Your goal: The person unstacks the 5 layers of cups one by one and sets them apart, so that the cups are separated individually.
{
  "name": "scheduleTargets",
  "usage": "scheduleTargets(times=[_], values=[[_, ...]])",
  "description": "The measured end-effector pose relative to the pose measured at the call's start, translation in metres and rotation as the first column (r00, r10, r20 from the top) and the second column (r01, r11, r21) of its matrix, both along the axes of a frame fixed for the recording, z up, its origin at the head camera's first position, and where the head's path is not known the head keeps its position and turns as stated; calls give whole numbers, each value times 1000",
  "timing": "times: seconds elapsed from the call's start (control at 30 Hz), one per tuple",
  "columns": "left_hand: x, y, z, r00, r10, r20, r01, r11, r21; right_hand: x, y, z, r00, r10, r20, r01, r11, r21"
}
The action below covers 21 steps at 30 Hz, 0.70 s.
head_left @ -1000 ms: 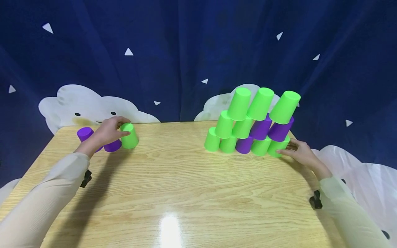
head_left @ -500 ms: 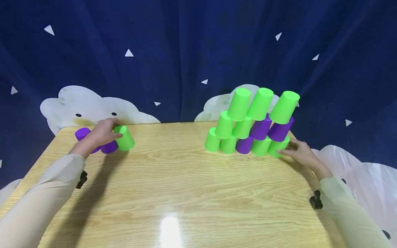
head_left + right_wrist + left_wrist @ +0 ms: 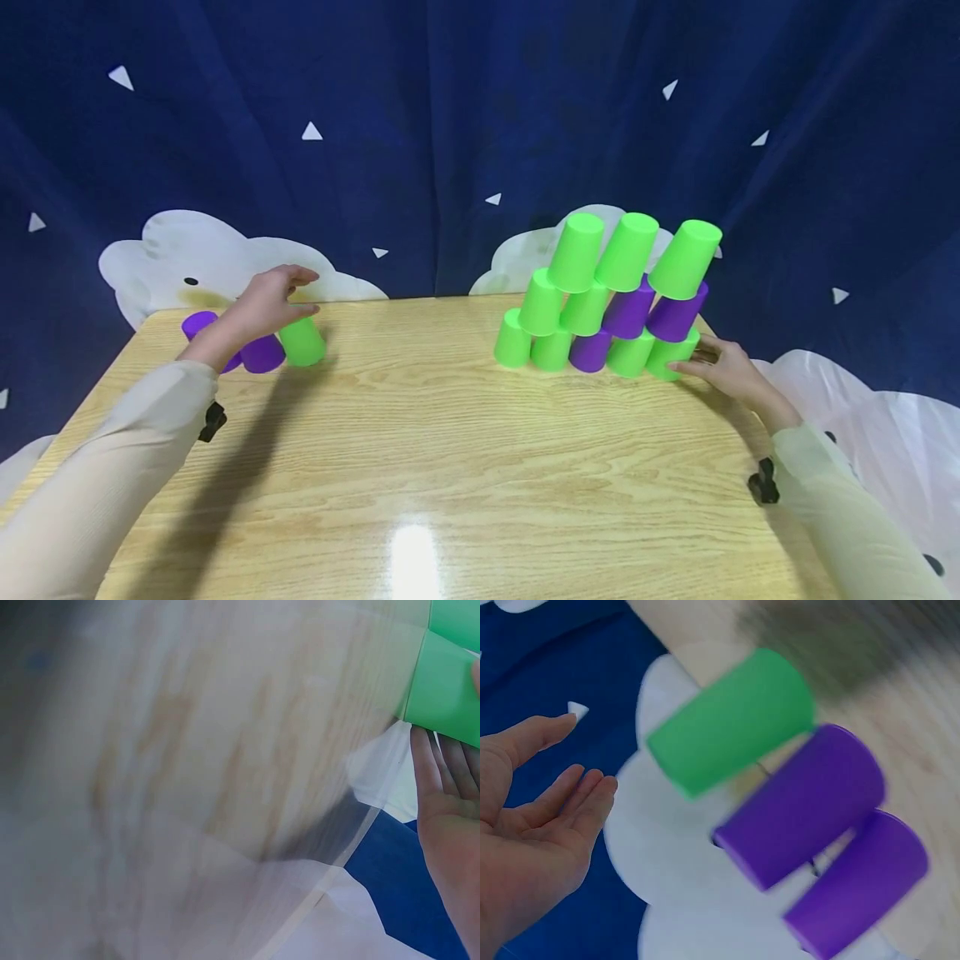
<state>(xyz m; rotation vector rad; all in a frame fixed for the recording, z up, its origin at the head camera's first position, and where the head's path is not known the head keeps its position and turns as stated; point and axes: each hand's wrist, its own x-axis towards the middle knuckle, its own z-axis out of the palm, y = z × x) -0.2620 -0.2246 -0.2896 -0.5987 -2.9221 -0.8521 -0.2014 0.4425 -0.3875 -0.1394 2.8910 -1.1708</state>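
— What stands leftmost?
— Two purple cups (image 3: pixel 262 356), upside down on the wood-grained table (image 3: pixel 450 467). Next, your left hand (image 3: pixel 266 305), thumb and fingers spread, holding nothing, hangs just over the inverted green cup (image 3: pixel 303 343) beside them.
— How will that cup handle?
— Probably light, stiff and slightly slippery; you'd best pinch its tapered sides gently, below the closed end.
— And further right?
— A three-tier stack (image 3: pixel 585 312) of smooth, matte, plastic-looking cups. At its right end, your right hand (image 3: pixel 726 372) holds the bottom-row end cup (image 3: pixel 669 357), thumb in front, fingers behind.
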Motion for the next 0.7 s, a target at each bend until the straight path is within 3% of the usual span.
scheduleTargets(times=[0.27,0.47,0.7], values=[[-2,56,23,998,-68,7,67,992,109,-1,-1,-1,1000,1,2,-1,1000,-10],[-2,105,40,990,-137,-28,140,976,165,0,-1,1,1000,1,-8,-1,1000,-6],[-2,164,59,966,-235,-104,253,943,216,0,-1,0,1000,2,0,-2,1000,-6]])
